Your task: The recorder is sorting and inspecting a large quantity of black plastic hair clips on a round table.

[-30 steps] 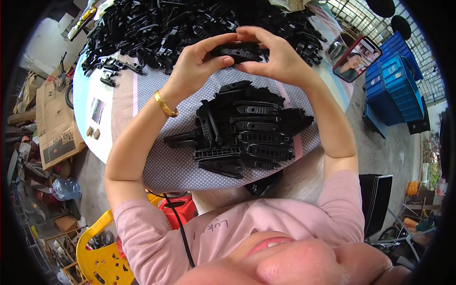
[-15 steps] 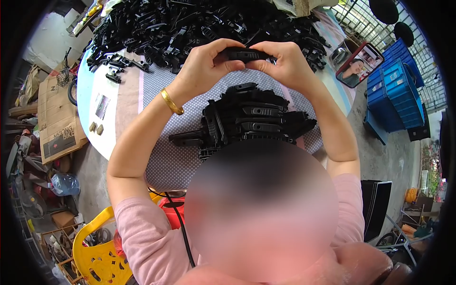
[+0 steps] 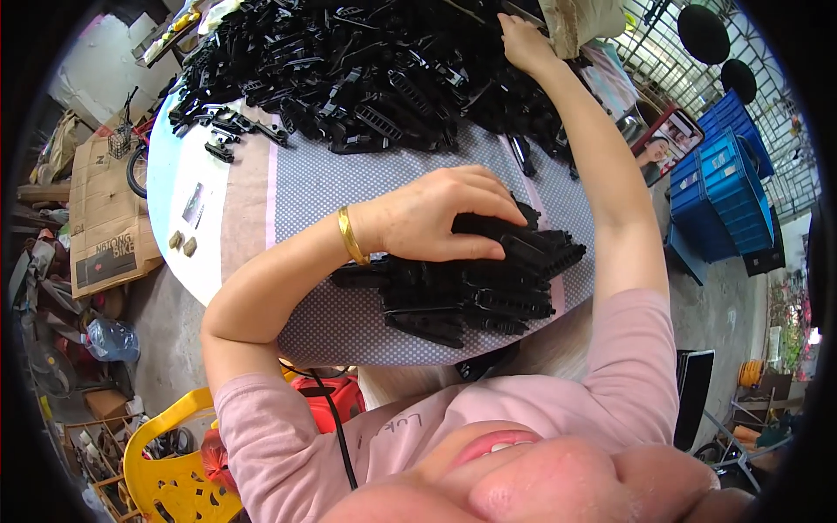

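Observation:
My left hand [image 3: 453,213], with a gold bangle at the wrist, lies over the near pile of black plastic parts [image 3: 471,301]. Its thumb and fingers curve round a dark black plastic part [image 3: 484,227] on top of that pile. My right hand [image 3: 527,45] is stretched out to the far right side of the big heap of black plastic parts [image 3: 349,78], beside a beige sack. How its fingertips lie, and whether they grip a part, is hard to make out there.
Both piles rest on a round table with a dotted and striped cloth [image 3: 314,187]. A phone [image 3: 667,139] stands at the right edge, with blue crates [image 3: 719,196] beyond. A few loose parts [image 3: 231,131] and two small brown lumps [image 3: 183,242] lie at left. A yellow chair [image 3: 174,453] stands nearby.
Both hands held a black part together above the table. Now they are apart: the left has come down onto the near pile, and the right has reached away to the far heap.

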The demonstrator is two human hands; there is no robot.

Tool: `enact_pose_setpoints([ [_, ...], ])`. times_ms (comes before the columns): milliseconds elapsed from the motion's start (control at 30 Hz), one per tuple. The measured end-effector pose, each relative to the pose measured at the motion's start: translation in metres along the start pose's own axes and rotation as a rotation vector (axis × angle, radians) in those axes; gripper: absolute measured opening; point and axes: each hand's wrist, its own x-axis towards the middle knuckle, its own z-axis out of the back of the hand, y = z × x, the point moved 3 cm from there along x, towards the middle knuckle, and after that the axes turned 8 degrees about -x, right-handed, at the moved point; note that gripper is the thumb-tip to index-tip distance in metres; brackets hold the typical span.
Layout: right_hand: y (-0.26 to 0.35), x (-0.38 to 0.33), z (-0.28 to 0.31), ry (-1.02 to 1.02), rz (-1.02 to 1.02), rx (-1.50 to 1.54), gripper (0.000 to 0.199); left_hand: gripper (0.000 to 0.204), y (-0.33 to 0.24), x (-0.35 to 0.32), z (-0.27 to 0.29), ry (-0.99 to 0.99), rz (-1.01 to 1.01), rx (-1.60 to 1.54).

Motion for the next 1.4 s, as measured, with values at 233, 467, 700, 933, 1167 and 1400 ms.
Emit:
enact_pose_setpoints([
  [233,-0.002,0.014,-0.026,0.322,-0.113,-0.241,0.032,0.038,0.001,0.001,0.001,0.023,-0.029,-0.024],
  [467,0.026,0.004,0.052,0.045,-0.152,0.099,0.027,0.035,0.01,0.003,0.007,-0.086,0.02,-0.188],
  [700,0.071,-0.058,0.163,0.042,-0.105,0.25,0.038,0.03,0.037,-0.007,0.023,-0.356,0.43,-0.285],
  [933,0.095,-0.118,0.166,0.568,-0.14,0.015,0.041,0.029,0.057,-0.016,0.033,-0.596,0.612,-0.555],
  [1167,0.118,-0.077,0.188,0.204,-0.198,0.603,0.031,0.044,0.053,-0.018,0.028,-0.619,0.532,-0.62],
  [1400,0.146,-0.072,0.158,0.302,-0.162,0.958,0.026,0.033,0.06,-0.02,0.037,-0.739,0.466,-0.716],
])
